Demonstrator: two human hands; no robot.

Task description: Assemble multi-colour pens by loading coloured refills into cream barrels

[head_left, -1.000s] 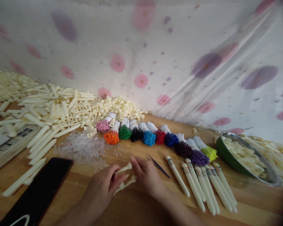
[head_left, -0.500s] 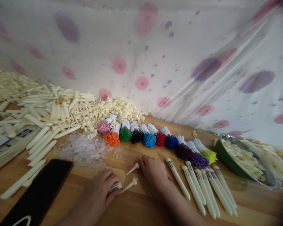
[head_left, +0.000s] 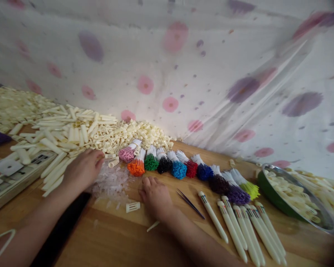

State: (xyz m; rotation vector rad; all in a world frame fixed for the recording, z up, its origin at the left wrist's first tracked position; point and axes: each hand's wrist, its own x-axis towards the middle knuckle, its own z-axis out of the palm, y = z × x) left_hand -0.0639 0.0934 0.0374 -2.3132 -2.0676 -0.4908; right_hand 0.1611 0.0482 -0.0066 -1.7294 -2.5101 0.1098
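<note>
A spotted plastic sheet [head_left: 211, 74] hangs behind a wooden table [head_left: 114, 237] crowded with pen parts. Far left, beyond the left hand's fingers, lies a big heap of cream pen barrels [head_left: 69, 129]. The left hand [head_left: 82, 170] rests at its near edge with its fingers curled loosely, and I cannot tell whether they have hold of anything. Between the two hands is a scatter of clear plastic bits [head_left: 111, 181], with one slotted cream piece [head_left: 133, 207] lying nearer to me. The right hand [head_left: 156, 194] lies palm down, its fingers spread and holding nothing. Just past its fingertips runs a row of coloured refill bundles [head_left: 178, 168], with tweezers [head_left: 190, 200] to its right. Further right, several assembled pens [head_left: 239, 230] lie side by side. So a handful looks done, while the heaps suggest far more is left.
</note>
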